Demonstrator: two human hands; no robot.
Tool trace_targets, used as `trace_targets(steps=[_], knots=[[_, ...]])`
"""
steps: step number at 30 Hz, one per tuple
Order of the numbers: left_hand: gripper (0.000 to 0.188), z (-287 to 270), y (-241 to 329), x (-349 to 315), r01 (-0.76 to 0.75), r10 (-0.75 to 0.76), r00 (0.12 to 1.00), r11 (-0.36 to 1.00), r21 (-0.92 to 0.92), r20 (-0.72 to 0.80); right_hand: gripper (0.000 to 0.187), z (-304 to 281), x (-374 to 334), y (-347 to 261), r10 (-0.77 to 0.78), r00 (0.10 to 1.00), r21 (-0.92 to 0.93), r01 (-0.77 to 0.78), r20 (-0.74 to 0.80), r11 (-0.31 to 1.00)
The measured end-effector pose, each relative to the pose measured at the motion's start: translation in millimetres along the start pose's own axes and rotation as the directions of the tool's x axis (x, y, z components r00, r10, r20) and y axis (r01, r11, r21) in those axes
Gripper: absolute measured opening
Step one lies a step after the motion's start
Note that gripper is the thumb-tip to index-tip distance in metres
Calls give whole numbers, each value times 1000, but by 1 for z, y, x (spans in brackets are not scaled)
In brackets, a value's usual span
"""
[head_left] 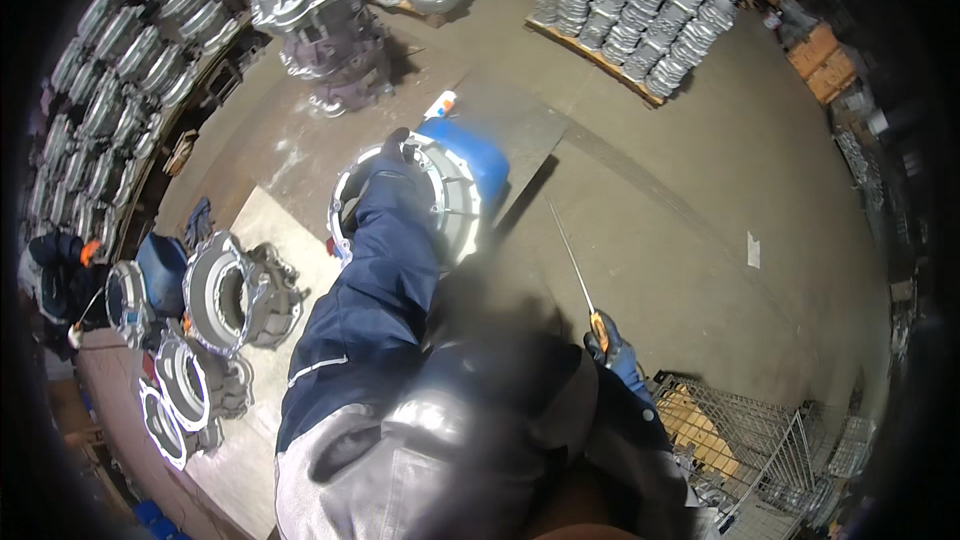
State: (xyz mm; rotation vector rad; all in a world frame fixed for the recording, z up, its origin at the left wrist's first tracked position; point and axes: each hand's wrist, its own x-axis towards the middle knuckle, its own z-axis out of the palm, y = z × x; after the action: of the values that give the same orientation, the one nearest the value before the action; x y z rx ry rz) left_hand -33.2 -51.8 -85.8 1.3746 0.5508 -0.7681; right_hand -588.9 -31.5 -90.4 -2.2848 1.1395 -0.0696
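Our left hand point(392, 162), dark-gloved, grips rim of round silver cast-metal housing point(450, 202) atop blue drum point(478, 155), mid grey floor. Right hand point(612, 352) clenched on orange-handled long thin file point(578, 275). We judge: steady housing, stroke file evenly along rim.

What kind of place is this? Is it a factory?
Probably yes: a metal-parts workshop or factory store. Grey cast-metal housings sit stacked on a pallet on a bare concrete floor. The gloved left hand grips a round metal housing, and the right hand holds a long screwdriver.
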Motion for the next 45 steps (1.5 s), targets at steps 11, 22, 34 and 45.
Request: trace_targets(steps=[11,22,34,45], knots=[[37,-5,-57,-28,-447,471,874,876,-181,121,39,-40,55,-70,-177,984,366,177,-35,914],[25,-239,-91,-75,-711,954,234,298,637,-185,42,-51,204,-250,-230,934,-222,293,272,930],[26,-359,-211,-79,31,629,569,628,778,-530,48,-51,221,-260,-224,962,-218,254,154,942],[31,-332,-227,-71,48,499,760,598,800,-417,42,-102,162,-174,-100,972,-324,168,214,931]])
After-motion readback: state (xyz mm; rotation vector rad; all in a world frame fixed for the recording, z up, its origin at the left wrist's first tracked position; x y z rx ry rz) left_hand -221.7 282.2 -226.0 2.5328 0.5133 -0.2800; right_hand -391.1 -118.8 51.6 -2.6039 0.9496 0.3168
